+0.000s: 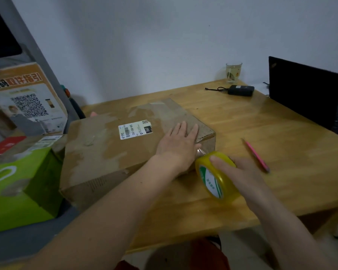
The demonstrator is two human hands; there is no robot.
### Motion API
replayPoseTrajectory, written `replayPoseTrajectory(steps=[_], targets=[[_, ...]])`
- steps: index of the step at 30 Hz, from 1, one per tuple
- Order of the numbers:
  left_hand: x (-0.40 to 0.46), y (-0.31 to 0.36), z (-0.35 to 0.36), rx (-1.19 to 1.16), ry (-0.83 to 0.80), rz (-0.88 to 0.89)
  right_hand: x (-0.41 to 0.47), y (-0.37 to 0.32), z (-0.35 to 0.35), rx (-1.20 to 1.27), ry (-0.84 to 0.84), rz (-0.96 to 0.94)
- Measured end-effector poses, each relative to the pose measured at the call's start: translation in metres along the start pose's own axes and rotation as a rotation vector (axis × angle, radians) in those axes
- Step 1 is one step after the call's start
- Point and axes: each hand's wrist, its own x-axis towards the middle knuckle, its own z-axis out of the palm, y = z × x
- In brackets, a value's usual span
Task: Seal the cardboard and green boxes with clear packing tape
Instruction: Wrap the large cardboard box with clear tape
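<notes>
Home office: wooden desk point(242, 121), laptop point(304, 90), charger point(240, 90), tea glass point(233, 72).

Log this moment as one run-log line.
left hand: flat on cardboard box | right hand: grips tape roll at box's right end | green box: untouched

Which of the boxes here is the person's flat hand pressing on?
The big brown cardboard box on the table, with the white shipping label. The left hand lies flat on its top near the right edge. The green box at far left is untouched.
</notes>
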Motion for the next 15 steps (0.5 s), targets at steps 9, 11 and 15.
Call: replayPoseTrajectory(steps=[9,11,15], targets=[[-0.156,-0.011,0.076,-0.741,0.771,-0.135,0.012,0.012,-0.017,0.17,0.105,-0.044],[-0.177,-0.024,0.089,-0.945,0.879,-0.674,0.028,0.019,-0.018,0.195,0.068,-0.04],[-0.187,-0.072,0.088,-1.088,0.901,-1.119,0.052,0.033,-0.015,0.223,-0.104,0.059]])
